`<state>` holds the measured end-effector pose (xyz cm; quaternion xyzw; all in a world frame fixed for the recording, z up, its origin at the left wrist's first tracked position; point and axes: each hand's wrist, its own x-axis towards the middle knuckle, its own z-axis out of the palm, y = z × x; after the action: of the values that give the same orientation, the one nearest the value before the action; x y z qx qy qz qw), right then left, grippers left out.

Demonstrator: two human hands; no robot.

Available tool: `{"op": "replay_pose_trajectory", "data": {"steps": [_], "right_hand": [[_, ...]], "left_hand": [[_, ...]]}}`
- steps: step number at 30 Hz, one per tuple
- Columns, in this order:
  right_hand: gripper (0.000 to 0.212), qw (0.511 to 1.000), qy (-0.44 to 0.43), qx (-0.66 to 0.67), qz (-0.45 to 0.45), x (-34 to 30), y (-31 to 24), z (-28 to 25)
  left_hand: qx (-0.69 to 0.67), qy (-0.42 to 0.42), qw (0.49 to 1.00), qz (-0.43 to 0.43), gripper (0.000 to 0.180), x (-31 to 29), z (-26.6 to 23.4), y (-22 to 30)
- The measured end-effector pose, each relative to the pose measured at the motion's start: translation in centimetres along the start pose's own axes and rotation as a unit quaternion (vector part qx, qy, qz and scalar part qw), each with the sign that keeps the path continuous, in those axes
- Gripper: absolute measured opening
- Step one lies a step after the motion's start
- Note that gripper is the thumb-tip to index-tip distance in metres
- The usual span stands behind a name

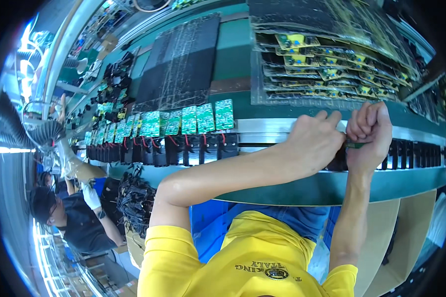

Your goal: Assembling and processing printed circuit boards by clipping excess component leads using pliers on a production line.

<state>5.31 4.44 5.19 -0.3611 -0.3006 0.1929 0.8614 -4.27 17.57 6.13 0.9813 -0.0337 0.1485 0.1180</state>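
Yellow lettered shirt (233,255); hands (314,141) (369,138) seemingly together

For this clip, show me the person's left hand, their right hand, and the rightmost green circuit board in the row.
Left hand (314,143): head view, on the back of the hand.
Right hand (373,138): head view, mid-hand.
Rightmost green circuit board (224,115): head view, centre of its face.
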Motion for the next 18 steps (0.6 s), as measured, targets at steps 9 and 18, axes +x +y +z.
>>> {"op": "replay_pose_trajectory", "data": {"steps": [9,18], "right_hand": [[0.027,0.650,-0.054,-0.758,-0.016,-8.4,-6.5,2.7],[0.023,0.597,-0.060,-0.798,-0.060,-9.9,-5.3,0.9]], "left_hand": [[-0.007,-0.331,0.941,0.070,0.019,4.8,-6.5,-1.0],[0.067,0.062,0.986,0.142,0.033,4.9,-2.1,-0.6]]}}
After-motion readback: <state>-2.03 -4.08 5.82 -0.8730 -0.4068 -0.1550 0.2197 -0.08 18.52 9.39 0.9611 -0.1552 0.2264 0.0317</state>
